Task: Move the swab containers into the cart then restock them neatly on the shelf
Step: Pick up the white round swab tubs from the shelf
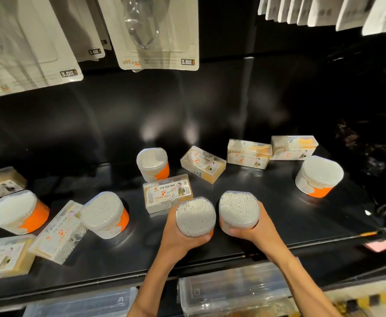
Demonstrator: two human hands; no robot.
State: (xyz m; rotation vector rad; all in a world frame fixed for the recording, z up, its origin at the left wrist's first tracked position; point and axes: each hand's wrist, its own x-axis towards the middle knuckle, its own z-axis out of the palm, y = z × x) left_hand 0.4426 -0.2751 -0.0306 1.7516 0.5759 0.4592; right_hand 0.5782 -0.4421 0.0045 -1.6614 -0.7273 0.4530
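My left hand [178, 234] grips one round swab container [195, 216]; my right hand [253, 227] grips a second [238, 209], the two held side by side above the front of the black shelf [244, 227]. Four more round tubs [152, 163] and several rectangular boxes [168, 193] lie scattered across the shelf. Hanging blister packs [157, 33] sit above.

Two bare forearms, no sleeves

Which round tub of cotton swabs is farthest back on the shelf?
The round clear swab tub with the orange label, behind the flat rectangular box at the middle. The other round tubs sit nearer the front edge.
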